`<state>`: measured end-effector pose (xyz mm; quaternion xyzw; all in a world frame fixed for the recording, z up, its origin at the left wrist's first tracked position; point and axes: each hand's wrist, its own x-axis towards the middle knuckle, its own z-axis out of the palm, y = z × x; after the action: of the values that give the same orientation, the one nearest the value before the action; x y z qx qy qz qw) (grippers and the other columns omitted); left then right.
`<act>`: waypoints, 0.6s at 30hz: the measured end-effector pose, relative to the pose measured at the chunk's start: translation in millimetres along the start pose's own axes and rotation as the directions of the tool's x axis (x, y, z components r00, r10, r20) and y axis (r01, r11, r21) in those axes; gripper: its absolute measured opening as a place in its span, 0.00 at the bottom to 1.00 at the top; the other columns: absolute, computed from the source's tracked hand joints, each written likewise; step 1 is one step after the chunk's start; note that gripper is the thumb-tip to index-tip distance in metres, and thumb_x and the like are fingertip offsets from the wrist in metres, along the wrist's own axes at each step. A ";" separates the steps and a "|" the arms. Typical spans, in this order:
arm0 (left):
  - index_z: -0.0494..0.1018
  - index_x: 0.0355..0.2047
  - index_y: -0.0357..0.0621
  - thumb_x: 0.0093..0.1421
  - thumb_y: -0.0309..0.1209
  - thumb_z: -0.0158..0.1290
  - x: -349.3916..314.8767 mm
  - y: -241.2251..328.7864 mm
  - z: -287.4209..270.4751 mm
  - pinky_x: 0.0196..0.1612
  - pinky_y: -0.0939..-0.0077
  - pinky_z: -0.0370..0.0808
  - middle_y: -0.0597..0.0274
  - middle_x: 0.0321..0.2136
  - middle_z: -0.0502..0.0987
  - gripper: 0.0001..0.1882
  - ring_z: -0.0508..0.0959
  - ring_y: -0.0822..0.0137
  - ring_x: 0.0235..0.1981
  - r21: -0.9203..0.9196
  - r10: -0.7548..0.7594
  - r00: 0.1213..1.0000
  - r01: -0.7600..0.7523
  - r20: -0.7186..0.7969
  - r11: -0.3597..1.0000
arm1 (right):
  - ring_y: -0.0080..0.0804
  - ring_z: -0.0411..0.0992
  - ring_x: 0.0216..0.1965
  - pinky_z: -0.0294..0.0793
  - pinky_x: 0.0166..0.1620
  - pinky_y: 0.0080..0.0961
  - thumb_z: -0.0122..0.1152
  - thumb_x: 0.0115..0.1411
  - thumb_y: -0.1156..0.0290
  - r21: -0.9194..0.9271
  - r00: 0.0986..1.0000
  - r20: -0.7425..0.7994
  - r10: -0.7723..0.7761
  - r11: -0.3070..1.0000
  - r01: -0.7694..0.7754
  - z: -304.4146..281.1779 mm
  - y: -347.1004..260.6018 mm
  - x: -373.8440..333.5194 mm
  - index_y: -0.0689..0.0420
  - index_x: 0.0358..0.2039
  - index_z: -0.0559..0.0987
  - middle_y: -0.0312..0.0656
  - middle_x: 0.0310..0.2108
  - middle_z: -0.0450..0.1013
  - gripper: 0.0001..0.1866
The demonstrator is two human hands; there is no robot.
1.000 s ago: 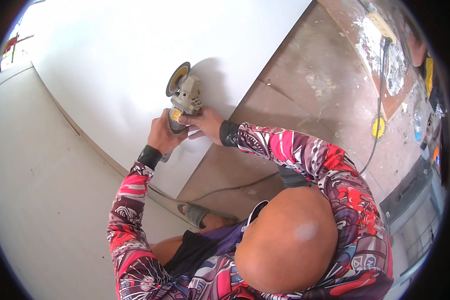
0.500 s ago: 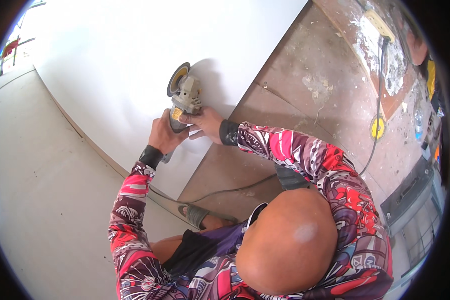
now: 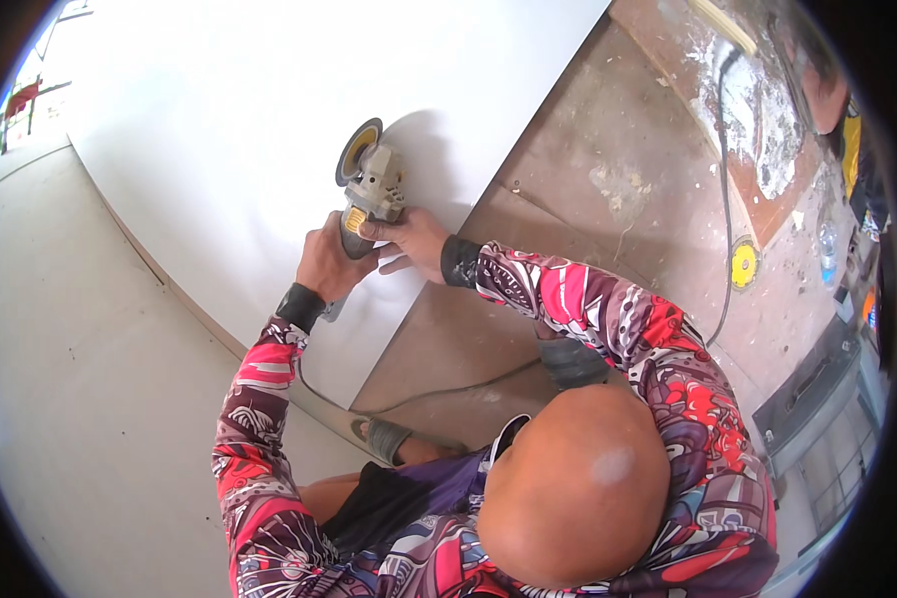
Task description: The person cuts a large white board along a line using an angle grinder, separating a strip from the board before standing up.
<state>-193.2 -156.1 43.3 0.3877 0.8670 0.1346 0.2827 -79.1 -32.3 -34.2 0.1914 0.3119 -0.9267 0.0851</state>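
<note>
An angle grinder (image 3: 376, 187) with a yellow-centred disc is above the white panel (image 3: 229, 149), its disc end pointing away from me. My left hand (image 3: 326, 257) wraps round the grinder's dark body. My right hand (image 3: 416, 242) grips the same body from the right, its thumb by the yellow part. The grinder's shadow falls on the panel to its right. Whether the disc touches the panel, or spins, I cannot tell.
A black cord (image 3: 448, 394) runs behind my left wrist across the brown floor. At the far right, another cord hangs from a pale power strip (image 3: 725, 25), passing a yellow disc (image 3: 745, 264). A grey case (image 3: 807, 384) stands right; a bare wooden edge (image 3: 135, 244) borders the panel.
The grinder and both hands stay nearly in place. The power strip, its cord and the yellow disc appear slightly further left in view.
</note>
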 end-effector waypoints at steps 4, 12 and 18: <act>0.67 0.36 0.31 0.45 0.35 0.63 -1.6 4.4 -2.9 0.35 0.59 0.79 0.41 0.27 0.79 0.24 0.82 0.44 0.30 -0.013 -0.031 1.000 0.031 0.001 0.999 | 0.43 0.76 0.45 0.80 0.42 0.44 0.73 0.54 0.53 -0.005 1.000 0.011 0.007 1.000 -0.007 2.3 -4.8 -1.6 0.60 0.58 0.67 0.50 0.53 0.71 0.38; 0.68 0.37 0.32 0.45 0.35 0.63 0.2 5.0 -7.5 0.36 0.59 0.80 0.41 0.28 0.80 0.24 0.82 0.44 0.30 -0.036 0.001 1.000 -0.001 -0.005 0.999 | 0.43 0.77 0.43 0.80 0.41 0.43 0.72 0.55 0.53 0.019 1.000 0.013 0.007 1.000 -0.007 3.7 -2.7 3.1 0.58 0.57 0.69 0.49 0.51 0.72 0.35; 0.68 0.37 0.32 0.46 0.35 0.63 0.4 1.9 -6.1 0.33 0.61 0.79 0.43 0.26 0.79 0.23 0.82 0.47 0.28 -0.023 0.001 1.000 -0.001 -0.030 1.000 | 0.41 0.77 0.42 0.80 0.40 0.42 0.71 0.56 0.53 -0.014 1.000 -0.004 0.001 1.000 -0.001 3.7 -4.3 5.7 0.58 0.56 0.70 0.48 0.50 0.73 0.34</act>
<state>-195.9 -154.6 49.0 0.3829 0.8693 0.1503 0.2741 -86.6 -31.4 -31.5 0.1930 0.3183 -0.9241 0.0862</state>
